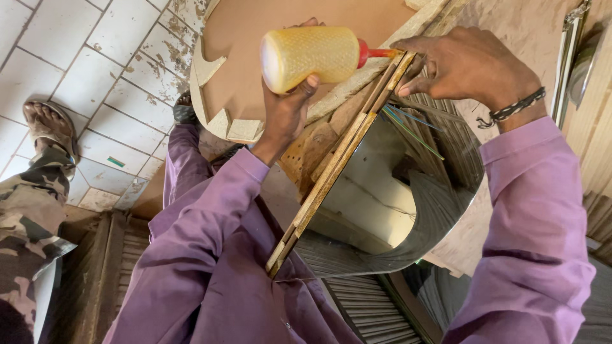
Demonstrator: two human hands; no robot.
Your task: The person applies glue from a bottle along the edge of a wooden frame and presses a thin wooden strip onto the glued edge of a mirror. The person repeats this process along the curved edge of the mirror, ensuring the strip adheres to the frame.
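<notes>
Your left hand (287, 105) is wrapped around a yellow squeeze bottle (309, 56) held on its side, fingers curled over its far side and the thumb pressed on its near side; the bottle's red nozzle (376, 53) points right and touches the top end of a wooden strip (331, 172) that runs along the straight edge of a mirror (395, 197); your right hand (462, 67) sits just beside the nozzle, fingers bent and pressed onto the upper end of that strip and the mirror's edge, a dark braided bracelet (513, 108) at the wrist; the mirror is tilted in front of you, straight side toward your left arm and curved side toward your right, reflecting ribbed metal sheeting; behind the bottle lies a large brown board (255, 38) with notched pale pieces along its curved edge, partly hidden by the bottle and your left hand; both your sleeves are purple; off to the left, on the white tiled floor (76, 64), stands another person's sandalled foot (51, 124) under a camouflage trouser leg (29, 216), well apart from your hands; a metal-framed thing at the far right is too cropped to make out.
</notes>
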